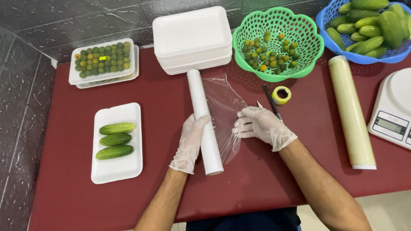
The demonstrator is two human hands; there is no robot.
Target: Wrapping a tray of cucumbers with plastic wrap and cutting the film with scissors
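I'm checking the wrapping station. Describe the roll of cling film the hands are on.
The roll of cling film is a long white tube lying flat on the dark red table, one open end toward the person. A clear, wrinkled sheet is pulled out to its right. The gloved left hand grips the tube's middle; the gloved right hand pinches the sheet's edge with its fingers.

- Small food-packing station, prob. a produce shop's back area.
- Digital scale far to the right hand's outer side.
- Stack of foam trays beyond both hands; cling-film roll gripped in left hand.
- Green basket w/ small fruits, blue basket w/ cucumbers, beyond right hand.
- Wrapped tray of fruit beyond left hand, outer side.
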